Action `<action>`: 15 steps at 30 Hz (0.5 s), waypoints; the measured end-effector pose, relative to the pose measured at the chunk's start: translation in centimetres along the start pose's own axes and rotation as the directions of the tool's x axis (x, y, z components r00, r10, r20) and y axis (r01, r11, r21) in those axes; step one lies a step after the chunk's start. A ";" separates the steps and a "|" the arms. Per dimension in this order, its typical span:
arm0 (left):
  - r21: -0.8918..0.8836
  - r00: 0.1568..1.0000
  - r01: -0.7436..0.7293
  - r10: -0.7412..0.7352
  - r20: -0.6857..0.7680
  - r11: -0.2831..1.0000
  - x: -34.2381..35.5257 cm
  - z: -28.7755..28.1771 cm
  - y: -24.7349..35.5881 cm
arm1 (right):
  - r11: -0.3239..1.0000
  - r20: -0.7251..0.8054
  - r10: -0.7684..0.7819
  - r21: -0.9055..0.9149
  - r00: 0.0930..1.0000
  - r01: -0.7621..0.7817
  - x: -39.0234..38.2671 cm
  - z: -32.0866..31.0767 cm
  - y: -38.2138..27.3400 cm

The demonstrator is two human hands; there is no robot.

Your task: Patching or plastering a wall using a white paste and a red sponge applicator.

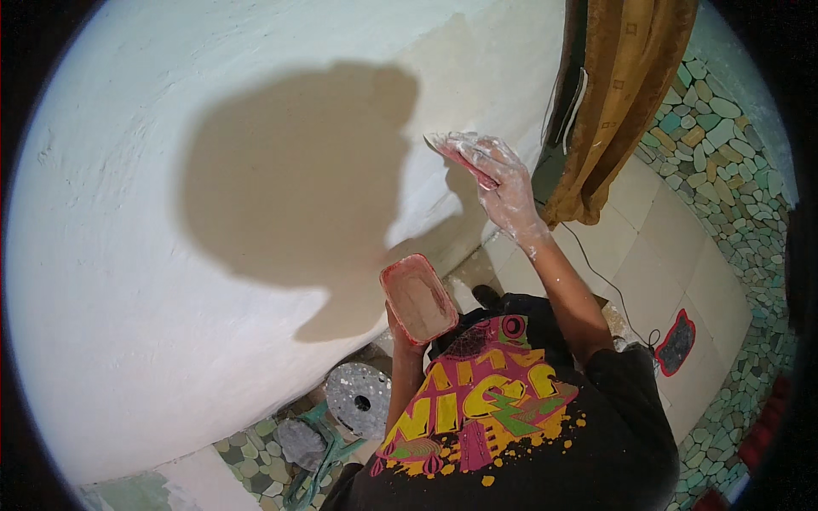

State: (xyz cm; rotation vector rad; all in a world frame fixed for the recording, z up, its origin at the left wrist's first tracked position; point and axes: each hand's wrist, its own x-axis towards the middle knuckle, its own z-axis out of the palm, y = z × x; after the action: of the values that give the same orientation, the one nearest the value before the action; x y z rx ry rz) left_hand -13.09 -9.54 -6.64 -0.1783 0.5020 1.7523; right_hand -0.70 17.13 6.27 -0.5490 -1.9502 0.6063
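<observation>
My right hand (pixel 507 187), smeared with white plaster, is closed around a putty knife (pixel 463 162) with a reddish body. The knife's edge is at or very near the white wall (pixel 119 255); I cannot tell whether it touches. Lower down, my left hand (pixel 400 327) supports a red rectangular tub (pixel 385 284) from its side and underneath, most of its fingers hidden. Inside the tub is pale, creamy plaster (pixel 417 300). A large shadow and the arm's shadow fall across the wall.
A brown curtain (pixel 626 102) hangs right of the wall. A speckled grey disc (pixel 358 400) with a centre hole lies by the wall's foot, near a grey lump (pixel 300 443) and greenish cloth or strap (pixel 319 456). A thin cable (pixel 601 277) and red-edged dark mat (pixel 677 342) lie on pale tiles.
</observation>
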 end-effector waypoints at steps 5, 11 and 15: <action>0.004 0.998 -0.037 0.037 -0.041 0.999 4.5 -0.3 -2.7 | 0.995 -0.066 -0.066 -0.084 0.996 0.060 2.6 -3.8 3.9; 0.021 0.999 -0.036 0.036 -0.019 0.999 8.0 -0.3 -5.6 | 0.930 0.005 -0.146 -0.342 0.989 0.139 5.1 -5.8 7.1; -0.002 0.998 -0.035 0.035 -0.055 0.999 8.3 -1.0 -6.5 | 0.912 0.171 -0.123 -0.368 0.978 0.179 1.5 -4.3 9.1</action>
State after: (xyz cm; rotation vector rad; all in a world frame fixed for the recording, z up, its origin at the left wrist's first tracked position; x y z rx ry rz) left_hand -9.06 -1.55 -12.24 -0.2216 0.5448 1.7865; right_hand 3.63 25.81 3.26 -0.5977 -2.2424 0.1665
